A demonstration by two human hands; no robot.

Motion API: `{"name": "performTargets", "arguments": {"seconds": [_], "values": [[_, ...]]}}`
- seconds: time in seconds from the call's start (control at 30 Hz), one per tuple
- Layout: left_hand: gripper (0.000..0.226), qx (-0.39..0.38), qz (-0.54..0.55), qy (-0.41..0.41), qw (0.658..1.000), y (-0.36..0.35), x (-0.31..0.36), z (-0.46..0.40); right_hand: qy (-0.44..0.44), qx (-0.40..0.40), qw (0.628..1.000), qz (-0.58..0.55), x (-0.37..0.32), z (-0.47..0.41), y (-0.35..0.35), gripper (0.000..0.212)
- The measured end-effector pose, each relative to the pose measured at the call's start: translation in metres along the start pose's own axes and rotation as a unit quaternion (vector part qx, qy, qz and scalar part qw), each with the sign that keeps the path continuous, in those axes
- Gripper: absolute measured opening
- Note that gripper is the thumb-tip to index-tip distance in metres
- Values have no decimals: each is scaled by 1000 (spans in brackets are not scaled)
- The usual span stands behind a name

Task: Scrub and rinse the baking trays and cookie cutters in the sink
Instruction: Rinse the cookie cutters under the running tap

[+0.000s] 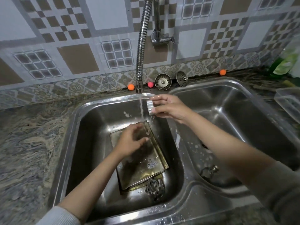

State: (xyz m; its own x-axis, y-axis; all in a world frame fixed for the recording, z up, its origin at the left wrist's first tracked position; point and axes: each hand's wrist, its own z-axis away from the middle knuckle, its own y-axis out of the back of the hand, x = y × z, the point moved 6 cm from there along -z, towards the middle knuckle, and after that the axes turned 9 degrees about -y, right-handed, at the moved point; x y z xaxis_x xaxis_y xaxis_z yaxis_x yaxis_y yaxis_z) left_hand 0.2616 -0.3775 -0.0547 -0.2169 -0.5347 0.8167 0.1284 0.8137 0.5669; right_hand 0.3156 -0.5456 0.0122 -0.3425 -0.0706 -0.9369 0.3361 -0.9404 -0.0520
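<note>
rinsing: right hand point(170, 108) holds a small fluted cookie cutter point(150, 106) beside the water stream point(141, 108), just under the spout of the flexible faucet point(142, 46).
right fingers: fingers point(158, 99) and thumb pinch the cutter across its rim, top and bottom; the cutter sits at the edge of the stream rather than fully in it.
left fingers: left hand point(131, 141) hovers over the trays, fingers loosely spread and blurred; i cannot tell whether they touch the metal, and they hold nothing.
baking trays: two flat trays point(142, 163) lie stacked and tilted in the left basin point(78, 143), wet, with soap bubbles near the lower corner.
other cutters: an ornate cutter point(154, 188) rests by the trays' near corner; another point(209, 171) lies in the right basin point(243, 114).
handling: the cutter looks light, thin and stiff, slick with water; its edges may be sharp, so a pinch on the outer fluted wall seems safest. trays look rigid but slippery; best taken by a raised rim, with two hands.
further out: two sink strainers point(163, 81) lean against the tiled wall; small orange and pink balls point(131, 87) sit on the granite desk point(32, 143); a green bottle point(282, 65) stands at far right.
</note>
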Motion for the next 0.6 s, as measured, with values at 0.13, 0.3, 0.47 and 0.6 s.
{"name": "performTargets", "arguments": {"seconds": [0.13, 0.3, 0.47, 0.6], "values": [[53, -238, -149, -63, 958, -54, -14, 30, -16, 45, 995, 93, 16, 27, 45, 40], [67, -421, -305, -181, 835, -104, -26, 71, -123, 96, 939, 305, 72, 60, 114, 38], [82, -481, -383, -215, 759, -112, -23, 76, -260, 14, 829, 495, 169, 85, 138, 23], [79, -471, -435, -237, 730, -113, -19, 82, -212, -29, 761, 613, 202, 92, 125, 28]]}}
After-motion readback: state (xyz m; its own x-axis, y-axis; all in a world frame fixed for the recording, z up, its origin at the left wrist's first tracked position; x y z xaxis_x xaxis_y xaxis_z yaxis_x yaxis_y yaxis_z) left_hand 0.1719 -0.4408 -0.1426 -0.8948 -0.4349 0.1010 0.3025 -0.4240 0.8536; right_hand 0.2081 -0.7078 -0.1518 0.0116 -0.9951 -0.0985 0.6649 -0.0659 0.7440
